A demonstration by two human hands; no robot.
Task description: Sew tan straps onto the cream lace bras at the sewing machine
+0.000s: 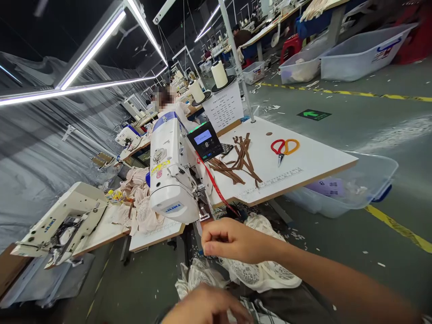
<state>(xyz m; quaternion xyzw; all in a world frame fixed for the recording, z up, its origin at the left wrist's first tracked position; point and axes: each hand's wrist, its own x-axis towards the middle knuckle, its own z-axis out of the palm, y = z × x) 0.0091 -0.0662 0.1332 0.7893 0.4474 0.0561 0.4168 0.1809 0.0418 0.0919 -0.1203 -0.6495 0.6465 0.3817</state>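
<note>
My right hand (232, 240) is just below the needle area of a white sewing machine (173, 180). Its fingers are curled and pressed together, and whatever they hold is hidden. At the bottom edge, smeared by motion, my left hand (209, 306) shows only in part, so its grip is unclear. White lace bras (263, 272) hang around my lap, under the right wrist. A red strap (216, 186) runs down beside the machine head. Brown strips (241, 159) lie loosely piled on the white tabletop (303, 141), with red-and-yellow-handled scissors (281, 150) to their right.
A control panel (205, 140) sits on the machine's right side, and thread cones (219, 74) stand behind it. Another sewing machine (62, 225) and beige bra pieces (143, 204) are at left. Clear plastic bins (354, 198) rest on the floor at right. A person (177, 108) sits ahead.
</note>
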